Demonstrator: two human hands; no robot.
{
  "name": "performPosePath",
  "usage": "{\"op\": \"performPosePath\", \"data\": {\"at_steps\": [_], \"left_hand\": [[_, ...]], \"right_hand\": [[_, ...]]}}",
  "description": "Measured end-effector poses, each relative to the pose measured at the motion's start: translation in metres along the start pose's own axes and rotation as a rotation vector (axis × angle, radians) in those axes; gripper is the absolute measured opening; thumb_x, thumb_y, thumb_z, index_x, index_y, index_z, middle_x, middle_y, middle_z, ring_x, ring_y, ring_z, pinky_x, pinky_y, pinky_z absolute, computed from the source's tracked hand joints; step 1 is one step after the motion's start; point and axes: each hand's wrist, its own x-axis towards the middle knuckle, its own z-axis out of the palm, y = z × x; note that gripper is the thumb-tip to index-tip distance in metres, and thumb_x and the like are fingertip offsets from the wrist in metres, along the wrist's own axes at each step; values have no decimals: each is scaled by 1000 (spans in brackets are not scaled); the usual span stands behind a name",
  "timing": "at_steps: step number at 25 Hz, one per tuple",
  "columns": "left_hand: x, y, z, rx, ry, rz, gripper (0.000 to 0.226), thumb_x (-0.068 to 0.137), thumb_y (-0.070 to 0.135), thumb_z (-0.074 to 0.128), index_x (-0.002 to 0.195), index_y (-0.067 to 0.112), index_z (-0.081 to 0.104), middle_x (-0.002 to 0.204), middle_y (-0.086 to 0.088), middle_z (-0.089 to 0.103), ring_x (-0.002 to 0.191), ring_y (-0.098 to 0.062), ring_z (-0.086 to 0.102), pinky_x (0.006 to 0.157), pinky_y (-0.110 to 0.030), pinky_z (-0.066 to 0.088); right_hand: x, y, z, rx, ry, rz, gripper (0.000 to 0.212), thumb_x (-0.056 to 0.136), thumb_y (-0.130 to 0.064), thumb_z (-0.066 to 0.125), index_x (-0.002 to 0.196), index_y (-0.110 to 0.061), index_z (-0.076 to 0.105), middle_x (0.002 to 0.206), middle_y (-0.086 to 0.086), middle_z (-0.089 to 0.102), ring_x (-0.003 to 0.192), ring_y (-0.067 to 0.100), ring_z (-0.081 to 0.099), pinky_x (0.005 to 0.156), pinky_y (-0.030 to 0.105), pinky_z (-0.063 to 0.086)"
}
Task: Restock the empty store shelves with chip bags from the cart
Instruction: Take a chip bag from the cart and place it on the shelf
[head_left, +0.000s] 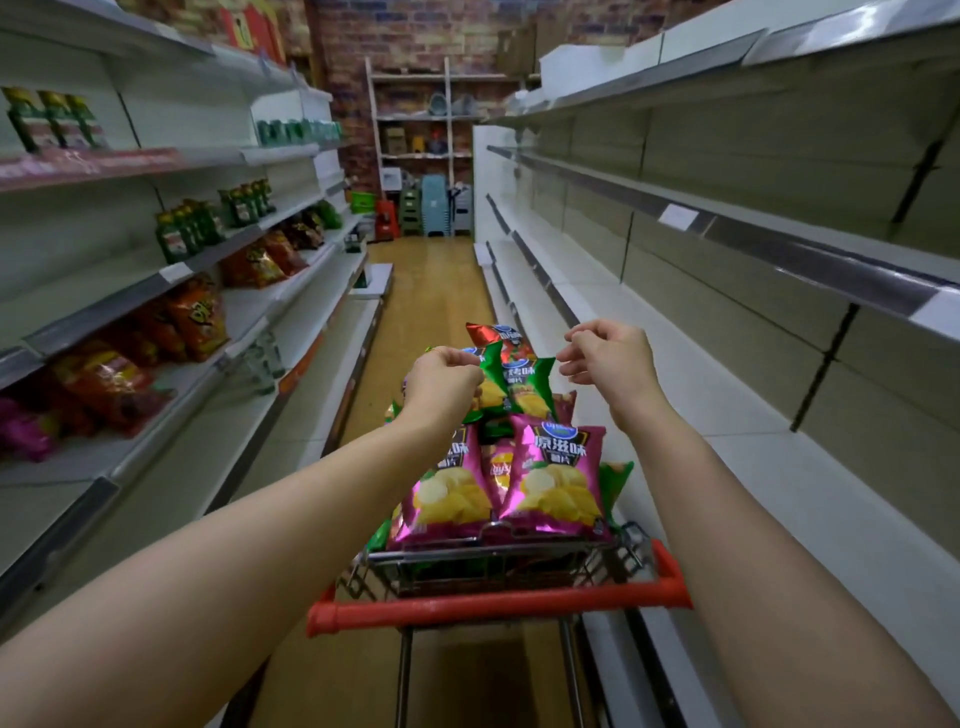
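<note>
A wire cart with a red handle stands in the aisle in front of me, piled with chip bags. Two pink bags stand at its near end, green ones lie behind them, and a red bag lies at the far end. A green chip bag is raised above the pile. My left hand pinches its top left corner and my right hand pinches its top right corner. The bare white shelves run along the right of the cart.
The left shelves hold orange and red snack bags, green bottles and pink packs. The wooden aisle floor runs ahead to stacked plastic stools and a back rack by a brick wall.
</note>
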Motion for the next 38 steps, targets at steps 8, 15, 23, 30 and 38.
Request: {"op": "performPosePath", "data": {"at_steps": [8, 15, 23, 30, 38], "left_hand": [[111, -28, 16, -4, -9, -107, 21, 87, -3, 51, 76, 14, 54, 71, -6, 55, 70, -20, 53, 80, -39, 49], [194, -51, 44, 92, 29, -128, 16, 87, -1, 52, 84, 14, 57, 80, -4, 57, 73, -19, 53, 68, -33, 46], [274, -84, 92, 154, 93, -158, 15, 85, 3, 55, 82, 17, 59, 76, -2, 58, 73, -21, 54, 78, -43, 52], [305, -97, 95, 147, 139, -113, 17, 86, 5, 56, 78, 20, 58, 75, 0, 58, 70, -17, 54, 79, -42, 52], [302, -114, 97, 104, 134, -212, 13, 86, 8, 59, 80, 20, 61, 86, -13, 69, 77, -29, 65, 79, -45, 54]], "right_hand": [[130, 55, 38, -251, -51, 22, 19, 82, -12, 55, 67, -22, 59, 70, -6, 58, 82, 21, 57, 77, 39, 49], [264, 123, 77, -491, -239, 89, 32, 85, -27, 63, 108, -6, 57, 100, 7, 56, 96, 23, 53, 81, 33, 44], [366, 232, 157, -673, -457, 234, 66, 78, -39, 72, 125, -3, 43, 125, 15, 49, 114, 30, 51, 83, 31, 42], [434, 263, 179, -848, -533, 348, 131, 63, -57, 77, 148, -6, -9, 153, 24, 2, 141, 40, 15, 113, 48, 23], [435, 312, 208, -746, -615, 450, 147, 54, -38, 88, 144, -13, -25, 151, 24, 15, 136, 39, 27, 109, 49, 31]]}}
